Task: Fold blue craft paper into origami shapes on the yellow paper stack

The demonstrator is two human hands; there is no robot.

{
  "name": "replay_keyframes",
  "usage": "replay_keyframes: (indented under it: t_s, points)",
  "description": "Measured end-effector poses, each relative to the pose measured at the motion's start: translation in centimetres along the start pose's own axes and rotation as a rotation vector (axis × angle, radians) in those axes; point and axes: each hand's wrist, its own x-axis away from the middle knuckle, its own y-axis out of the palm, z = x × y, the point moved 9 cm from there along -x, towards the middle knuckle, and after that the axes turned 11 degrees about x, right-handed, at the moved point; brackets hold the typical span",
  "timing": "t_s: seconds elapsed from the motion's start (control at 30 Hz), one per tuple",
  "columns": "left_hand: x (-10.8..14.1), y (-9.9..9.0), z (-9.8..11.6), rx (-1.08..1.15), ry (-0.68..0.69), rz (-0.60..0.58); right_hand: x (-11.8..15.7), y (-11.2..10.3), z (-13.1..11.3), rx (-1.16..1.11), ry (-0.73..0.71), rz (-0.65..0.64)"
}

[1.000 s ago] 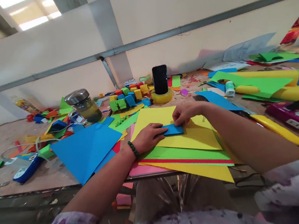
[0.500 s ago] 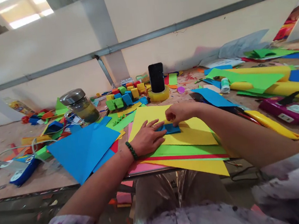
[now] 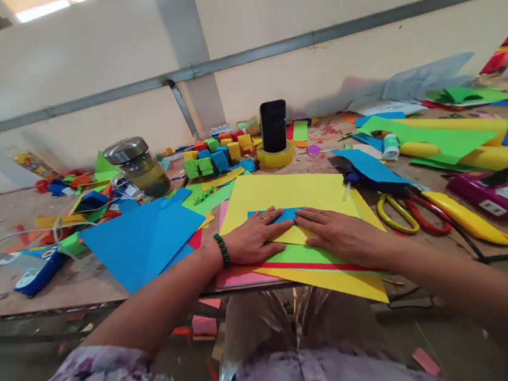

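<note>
A small blue paper strip [image 3: 288, 214] lies on a yellow sheet [image 3: 290, 187], partly covered by my fingers. My left hand [image 3: 257, 236] rests flat on its left part, fingers stretched to the right; a ring and a green bead bracelet [image 3: 222, 250] show on that arm. From the other side my right hand [image 3: 339, 234] lies flat with its fingertips on the strip's right end. Both hands are open, and their fingertips nearly meet. Green, red and yellow sheets [image 3: 338, 282] stick out beneath the top yellow one.
Large blue sheets [image 3: 144, 239] lie to the left, near a glass jar [image 3: 134, 167]. Behind stand a phone [image 3: 273, 126] on a yellow tape roll [image 3: 276, 155] and small paper blocks [image 3: 213, 158]. Scissors [image 3: 426, 212], a yellow cutter [image 3: 468, 218] and a purple device [image 3: 495, 195] lie right.
My right hand has gone from a curled, pinching pose above the strip to lying flat on it. The left hand stays on the strip. The view has shifted slightly, and scissor handles now show.
</note>
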Motion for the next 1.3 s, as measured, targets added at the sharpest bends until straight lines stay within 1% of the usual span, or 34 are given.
replay_keyframes:
  t_s: [0.13, 0.3, 0.4, 0.53, 0.63, 0.7, 0.77, 0.8, 0.87, 0.93, 1.07, 1.13, 1.2, 1.23, 1.27, 1.3]
  points:
    - [0.1, 0.3, -0.2, -0.012, 0.002, -0.027, 0.4, 0.3, 0.3, 0.023, -0.001, -0.008]
    - [0.6, -0.1, -0.5, 0.019, -0.028, -0.104, 0.3, 0.3, -0.2, 0.06, -0.036, 0.004]
    - [2.0, -0.6, -1.1, 0.002, -0.06, -0.113, 0.3, 0.3, -0.2, 0.042, -0.069, 0.005]
    - [4.7, -1.1, -2.7, -0.034, -0.182, -0.086, 0.5, -0.1, 0.2, 0.013, -0.061, 0.017]
    - [5.6, -1.7, -2.7, -0.069, -0.206, -0.039, -0.3, -0.7, -0.3, 0.059, -0.072, 0.014]
    - [5.1, -2.2, -2.0, -0.118, -0.166, 0.01, -1.6, -0.7, -1.0, 0.08, -0.071, -0.047]
    - [4.0, -2.5, -1.1, -0.154, -0.115, 0.04, -3.3, -0.6, -1.7, 0.114, -0.067, -0.101]
    - [3.4, -2.5, -0.7, -0.163, -0.093, 0.043, -4.0, -0.6, -2.2, 0.133, -0.079, -0.108]
    - [2.5, -2.5, -0.1, -0.175, -0.064, 0.039, -4.7, -0.7, -3.0, 0.175, -0.121, -0.081]
    - [2.1, -2.3, 0.0, -0.187, -0.063, 0.032, -4.2, -0.8, -3.1, 0.209, -0.128, -0.068]
    - [2.5, -2.0, -0.3, -0.192, -0.116, 0.026, -2.0, -1.2, -0.7, 0.219, 0.003, -0.128]
    - [2.6, -1.9, -0.2, -0.195, -0.127, 0.032, -2.2, -1.6, 0.4, 0.172, 0.045, -0.187]
    - [2.4, -1.9, 0.2, -0.202, -0.125, 0.044, -4.1, -1.9, 1.8, 0.114, 0.134, -0.234]
    - [2.3, -1.9, 0.3, -0.208, -0.121, 0.051, -5.4, -2.1, 2.9, 0.08, 0.232, -0.236]
    - [2.2, -2.0, 0.5, -0.212, -0.117, 0.059, -6.8, -2.0, 3.9, 0.01, 0.319, -0.23]
    - [2.1, -2.1, 0.6, -0.212, -0.115, 0.069, -8.2, -1.4, 4.5, -0.098, 0.357, -0.252]
